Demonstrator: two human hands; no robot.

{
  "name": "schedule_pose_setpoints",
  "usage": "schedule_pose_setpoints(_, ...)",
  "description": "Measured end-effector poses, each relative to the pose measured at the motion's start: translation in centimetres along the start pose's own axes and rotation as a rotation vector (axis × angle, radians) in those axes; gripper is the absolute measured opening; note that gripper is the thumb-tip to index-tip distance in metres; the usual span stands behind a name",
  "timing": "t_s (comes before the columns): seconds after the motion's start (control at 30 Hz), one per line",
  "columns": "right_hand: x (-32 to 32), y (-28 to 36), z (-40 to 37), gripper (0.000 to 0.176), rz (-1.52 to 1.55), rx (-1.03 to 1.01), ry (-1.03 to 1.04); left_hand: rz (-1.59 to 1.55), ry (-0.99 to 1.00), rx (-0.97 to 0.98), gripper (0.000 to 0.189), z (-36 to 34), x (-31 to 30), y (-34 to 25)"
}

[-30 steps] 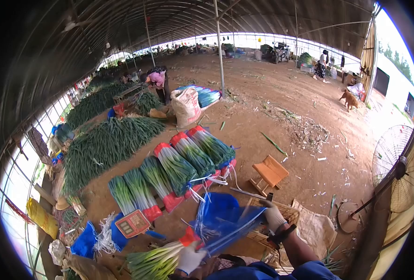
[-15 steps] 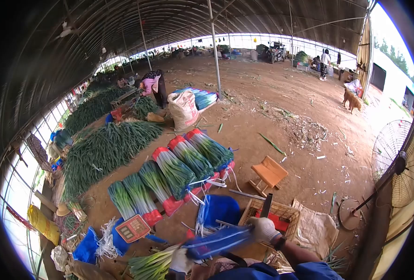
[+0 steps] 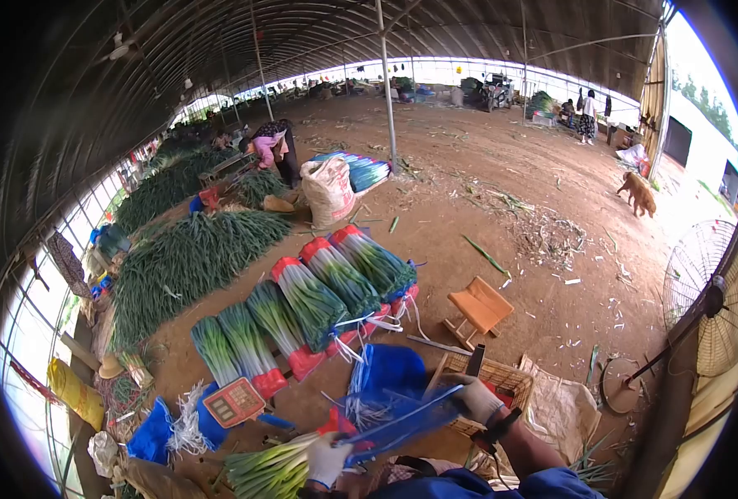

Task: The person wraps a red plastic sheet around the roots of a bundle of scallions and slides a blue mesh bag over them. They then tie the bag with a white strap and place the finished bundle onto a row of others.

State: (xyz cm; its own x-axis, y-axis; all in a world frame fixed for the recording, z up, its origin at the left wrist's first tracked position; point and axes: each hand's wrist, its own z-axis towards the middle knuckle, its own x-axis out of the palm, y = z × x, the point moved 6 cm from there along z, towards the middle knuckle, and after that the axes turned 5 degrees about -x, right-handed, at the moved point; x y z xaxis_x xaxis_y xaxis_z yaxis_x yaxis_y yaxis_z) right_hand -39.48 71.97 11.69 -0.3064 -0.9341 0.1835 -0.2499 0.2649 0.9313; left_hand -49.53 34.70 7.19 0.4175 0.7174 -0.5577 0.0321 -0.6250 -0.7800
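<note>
A blue see-through mesh bag, smeared by motion, is stretched between my two gloved hands. Its near end is in my left hand, low in the view beside the loose green onions. My right hand grips the other end over the wicker basket. A dark upright blade-like piece stands just behind the right hand. Red netting shows near my left hand. Several bagged green onion bundles lie in a row ahead.
A scale display and blue bags are at left. More blue bags lie by the basket. An orange stool, a standing fan and a dog are at right. A person bends beyond the onion pile.
The blue mesh bag has gone from a narrow, dark bundle to a wider, thinner spread between my hands. My right hand has risen slightly. The dog has turned and moved a little.
</note>
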Motion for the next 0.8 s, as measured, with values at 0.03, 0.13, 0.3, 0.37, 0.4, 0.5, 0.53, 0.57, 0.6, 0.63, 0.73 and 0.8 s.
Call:
schedule_pose_setpoints(0.03,1.1,0.3,-0.9,0.050,-0.040,0.035,0.112,0.002,-0.089,-0.056,0.042,0.5,-1.0,0.8)
schedule_pose_setpoints(0.13,3.4,-0.5,-2.1,0.056,-0.179,0.076,0.417,-0.523,-0.258,-0.203,0.024,1.0,-2.8,1.4)
schedule_pose_setpoints(0.3,5.6,-0.7,-2.0,0.061,-0.591,-0.394,0.588,-1.303,-0.082,-0.185,0.028,2.4,-0.1,4.2)
schedule_pose_setpoints(0.37,4.5,-1.3,-1.5,0.061,-0.859,-0.305,0.415,-1.534,0.136,-0.396,0.029,1.7,1.2,2.3)
schedule_pose_setpoints(0.4,3.6,-1.5,-1.2,0.058,-0.959,-0.251,0.286,-1.522,0.186,-0.366,0.032,0.9,1.4,0.5)
schedule_pose_setpoints(0.5,0.3,-1.9,0.3,0.048,-1.238,-0.079,-0.110,-1.420,0.471,-0.336,0.037,0.5,4.3,2.1)
schedule_pose_setpoints(0.53,-0.8,-2.4,0.9,0.047,-1.237,-0.100,-0.206,-1.157,0.383,-0.418,0.040,-1.7,3.4,-1.3)
schedule_pose_setpoints(0.57,-2.3,-3.1,1.7,0.045,-1.234,-0.121,-0.303,-1.073,0.433,-0.413,0.043,-2.8,3.3,-3.0)
schedule_pose_setpoints(0.6,-3.7,-3.8,2.5,0.044,-1.230,-0.142,-0.398,-0.989,0.481,-0.408,0.045,-3.6,3.4,-4.0)
schedule_pose_setpoints(0.63,-4.7,-4.2,3.0,0.043,-1.062,-0.215,-0.469,-0.905,0.527,-0.403,0.047,-4.0,3.6,-4.4)
schedule_pose_setpoints(0.73,-6.7,-6.0,4.8,0.041,-0.408,-0.227,-0.582,-0.395,0.551,0.068,0.064,-3.5,3.8,-4.9)
schedule_pose_setpoints(0.8,-4.1,-3.3,3.0,0.042,0.002,-0.027,-0.409,-0.168,0.326,0.267,0.068,-3.0,3.7,-4.9)
